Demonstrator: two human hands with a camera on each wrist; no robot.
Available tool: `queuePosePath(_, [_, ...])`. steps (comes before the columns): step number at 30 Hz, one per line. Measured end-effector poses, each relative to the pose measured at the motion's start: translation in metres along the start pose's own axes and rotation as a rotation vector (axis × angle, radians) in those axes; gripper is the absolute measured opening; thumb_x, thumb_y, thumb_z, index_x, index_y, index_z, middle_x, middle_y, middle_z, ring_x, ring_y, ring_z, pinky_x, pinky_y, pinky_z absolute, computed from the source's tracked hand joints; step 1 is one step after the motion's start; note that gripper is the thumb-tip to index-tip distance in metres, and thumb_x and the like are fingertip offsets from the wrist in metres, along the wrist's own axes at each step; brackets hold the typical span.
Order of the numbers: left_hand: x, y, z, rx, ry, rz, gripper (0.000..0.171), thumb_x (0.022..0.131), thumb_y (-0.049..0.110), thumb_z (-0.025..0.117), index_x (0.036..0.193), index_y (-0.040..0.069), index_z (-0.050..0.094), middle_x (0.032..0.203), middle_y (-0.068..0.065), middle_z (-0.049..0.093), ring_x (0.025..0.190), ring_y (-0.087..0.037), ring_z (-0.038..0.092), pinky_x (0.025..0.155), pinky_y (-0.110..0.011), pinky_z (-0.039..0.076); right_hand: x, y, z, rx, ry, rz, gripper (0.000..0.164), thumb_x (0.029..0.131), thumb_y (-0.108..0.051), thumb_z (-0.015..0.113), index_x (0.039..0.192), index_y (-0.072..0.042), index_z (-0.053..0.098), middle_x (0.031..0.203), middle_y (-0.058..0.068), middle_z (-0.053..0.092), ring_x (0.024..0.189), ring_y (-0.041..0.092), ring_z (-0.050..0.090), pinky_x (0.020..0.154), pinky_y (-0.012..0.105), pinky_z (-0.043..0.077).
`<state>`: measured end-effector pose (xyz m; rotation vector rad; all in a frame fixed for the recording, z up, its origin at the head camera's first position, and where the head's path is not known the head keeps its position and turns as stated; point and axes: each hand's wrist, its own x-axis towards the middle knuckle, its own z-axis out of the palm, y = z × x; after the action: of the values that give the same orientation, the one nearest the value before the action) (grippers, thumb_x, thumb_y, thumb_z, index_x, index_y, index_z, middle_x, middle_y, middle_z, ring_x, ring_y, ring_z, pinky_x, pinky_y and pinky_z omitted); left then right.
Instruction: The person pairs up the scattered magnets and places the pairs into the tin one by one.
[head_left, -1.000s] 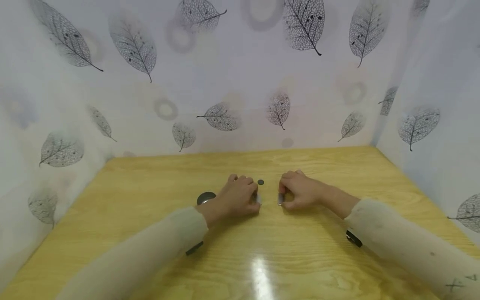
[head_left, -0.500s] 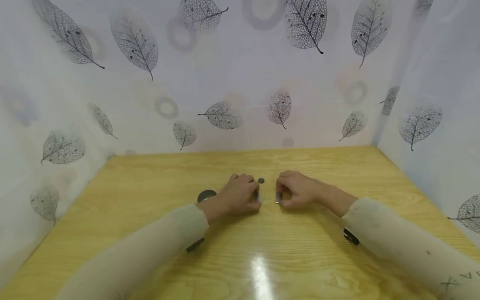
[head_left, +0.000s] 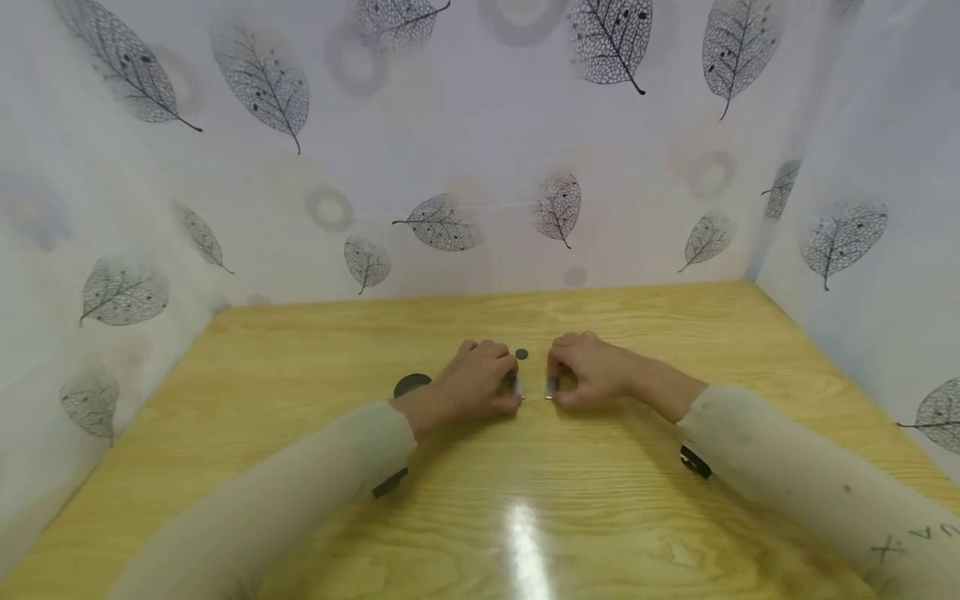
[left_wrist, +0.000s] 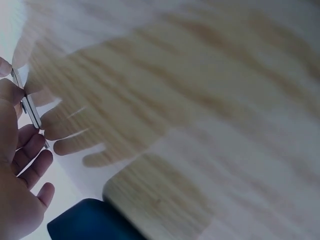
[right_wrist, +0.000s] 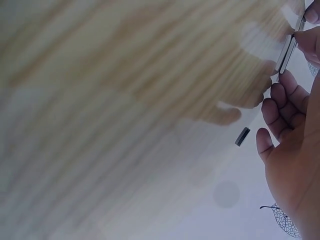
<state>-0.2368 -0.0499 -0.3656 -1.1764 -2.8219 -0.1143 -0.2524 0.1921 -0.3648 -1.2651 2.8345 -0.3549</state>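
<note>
My left hand (head_left: 476,379) pinches a thin, flat, silvery rectangular piece (head_left: 519,388) low over the table, thumb on the near end and fingers on the far end. Facing it, my right hand (head_left: 588,371) grips a similar silvery piece (head_left: 551,388) in the same way. A narrow gap separates the two pieces in the head view. Seen edge-on in the left wrist view, the left piece (left_wrist: 31,111) looks like a slim bar. The right piece (right_wrist: 285,54) sits between thumb and fingers in the right wrist view.
Just beyond the gap lies a small dark disc (head_left: 522,354), seen edge-on in the right wrist view. A larger dark round object (head_left: 412,384) is partly hidden behind my left wrist. The glossy wooden table (head_left: 300,358) is backed by a leaf-patterned curtain (head_left: 495,167).
My right hand has moved left with its piece, so the gap between the two pieces has narrowed. The left hand has stayed nearly still, and the disc lies where it was.
</note>
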Motion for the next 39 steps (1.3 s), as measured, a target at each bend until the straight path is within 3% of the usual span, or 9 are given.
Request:
queuePosePath(6, [0.005,0.000,0.000,-0.008,-0.009,0.026,0.034,0.089,0.045,0.067,0.108,0.016,0.068,0.107,0.001,0.063,0.107,-0.020,0.057,0.100,-0.047,0.042,0.002,-0.001,-0.003,-0.003,-0.017,-0.015,0.019,0.077,-0.032,0.072,0.089,-0.020,0.064,0.086,-0.009,0.057,0.080,0.008,0.047,0.079,0.033,0.036])
queuePosePath(12, [0.009,0.001,0.001,-0.012,0.023,0.058,0.033,0.087,0.043,0.068,0.105,0.015,0.070,0.103,0.002,0.063,0.101,-0.019,0.058,0.094,-0.045,0.043,0.003,0.001,0.001,-0.015,0.000,-0.036,0.019,0.078,-0.032,0.071,0.090,-0.018,0.065,0.085,-0.009,0.057,0.079,0.008,0.047,0.076,0.032,0.037])
queuePosePath(16, [0.009,0.005,0.005,-0.034,0.005,0.085,0.032,0.087,0.042,0.067,0.104,0.015,0.069,0.102,0.002,0.062,0.099,-0.018,0.057,0.092,-0.044,0.044,0.001,0.001,0.006,-0.003,-0.015,-0.049,0.019,0.078,-0.030,0.071,0.090,-0.017,0.064,0.084,-0.007,0.056,0.076,0.008,0.046,0.072,0.030,0.037])
queuePosePath(22, [0.009,0.009,0.005,0.025,0.019,0.112,0.033,0.087,0.043,0.068,0.106,0.016,0.069,0.104,0.003,0.063,0.097,-0.017,0.055,0.091,-0.042,0.044,0.005,-0.001,0.009,-0.008,0.001,-0.080,0.023,0.079,-0.031,0.071,0.095,-0.016,0.063,0.087,-0.007,0.056,0.079,0.008,0.046,0.075,0.032,0.039])
queuePosePath(30, [0.014,0.009,0.001,0.104,0.022,0.108,0.036,0.090,0.047,0.062,0.107,0.016,0.069,0.113,0.001,0.065,0.104,-0.017,0.057,0.092,-0.040,0.044,0.008,-0.003,-0.002,-0.024,0.020,-0.134,0.022,0.084,-0.034,0.070,0.095,-0.017,0.065,0.088,-0.007,0.057,0.080,0.007,0.046,0.076,0.031,0.042])
queuePosePath(35, [0.012,0.010,0.005,0.155,0.033,0.097,0.039,0.091,0.051,0.059,0.109,0.018,0.069,0.115,0.002,0.065,0.103,-0.017,0.056,0.092,-0.040,0.043,0.006,-0.006,0.002,0.005,0.018,-0.115,0.019,0.085,-0.033,0.070,0.095,-0.018,0.064,0.087,-0.008,0.055,0.080,0.006,0.046,0.075,0.029,0.043])
queuePosePath(39, [0.011,0.008,0.006,0.129,-0.004,0.084,0.040,0.092,0.050,0.059,0.112,0.018,0.069,0.117,0.001,0.065,0.105,-0.018,0.057,0.093,-0.040,0.043,0.008,-0.006,0.005,-0.006,0.001,-0.122,0.021,0.086,-0.035,0.070,0.096,-0.017,0.064,0.087,-0.008,0.055,0.079,0.006,0.046,0.074,0.027,0.043])
